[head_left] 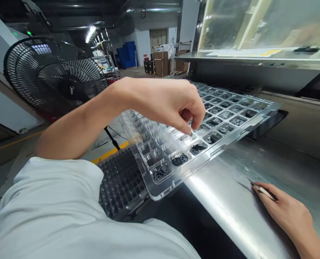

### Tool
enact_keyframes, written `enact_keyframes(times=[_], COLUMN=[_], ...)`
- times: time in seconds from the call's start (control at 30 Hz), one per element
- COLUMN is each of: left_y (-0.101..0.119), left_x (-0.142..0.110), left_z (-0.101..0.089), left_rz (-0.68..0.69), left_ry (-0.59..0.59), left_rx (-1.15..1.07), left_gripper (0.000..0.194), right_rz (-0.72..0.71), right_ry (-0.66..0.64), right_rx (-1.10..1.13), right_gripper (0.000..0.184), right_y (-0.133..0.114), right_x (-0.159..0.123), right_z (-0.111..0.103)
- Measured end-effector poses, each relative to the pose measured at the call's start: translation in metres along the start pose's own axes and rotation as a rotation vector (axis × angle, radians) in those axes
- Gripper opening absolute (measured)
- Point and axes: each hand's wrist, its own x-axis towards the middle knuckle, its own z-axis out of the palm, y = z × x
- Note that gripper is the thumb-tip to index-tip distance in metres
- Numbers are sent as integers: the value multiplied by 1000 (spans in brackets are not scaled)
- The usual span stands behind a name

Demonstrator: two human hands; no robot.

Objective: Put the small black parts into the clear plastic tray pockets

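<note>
My left hand (173, 104) reaches over a clear plastic compartment tray (160, 190). Its fingers curl downward, with thumb and fingertips closed low over one of the pockets. Whatever lies between the fingertips is hidden. Small black round parts (180, 159) with spoked openings sit in the tray's front row and in many pockets further back. Several pockets on the left side hold no black part. Lower right, my right hand (286, 208) grips a thin pointed tool (266, 192) with a pale handle and dark tip, just above the metal bench.
The tray overhangs the edge of the metal worktop (219, 194). Below it, at left, is a stack of dark pocketed trays (116, 183). A large black fan (57, 75) stands at left. A raised shelf (257, 61) runs along the back right.
</note>
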Motion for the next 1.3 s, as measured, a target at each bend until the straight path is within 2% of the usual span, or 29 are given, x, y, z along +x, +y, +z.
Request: enact_keyframes(times=[0.07,0.17,0.27,0.37,0.5,0.67,0.93,1.0,1.17,1.3], left_y=[-17,-55,-97,-129,-154,-166,-177,-178,-173,-165], left_x=[26,77,133,176,207,225,238,239,235,224], left_z=[-12,-33,-47,-46,-32,-18,-21,-19,-9,-18], left_rz=[-10,-74,-117,-173,-223,-212,-270,-297,-247,-233], left_ry=[90,220,273,251,203,56,-60,-52,72,133], left_rx=[97,223,308,348,309,186,14,7,20,-9], left_gripper=[20,26,31,35,36,41,54,58,55,49], right_rz=[29,21,-7,-34,-52,-30,16,13,16,-4], right_ry=[-40,-19,14,14,4,-13,-39,-38,-21,-7], right_rx=[75,149,180,192,189,173,161,165,166,157], right_gripper=[65,63,62,61,60,62,63,63,63,60], right_y=[-7,-13,-10,-5,-1,-1,-4,-6,-9,-8], right_x=[-2,-4,-5,-5,-5,-4,-4,-4,-6,-6], right_z=[-5,-9,-7,-4,-2,-2,-4,-5,-8,-7])
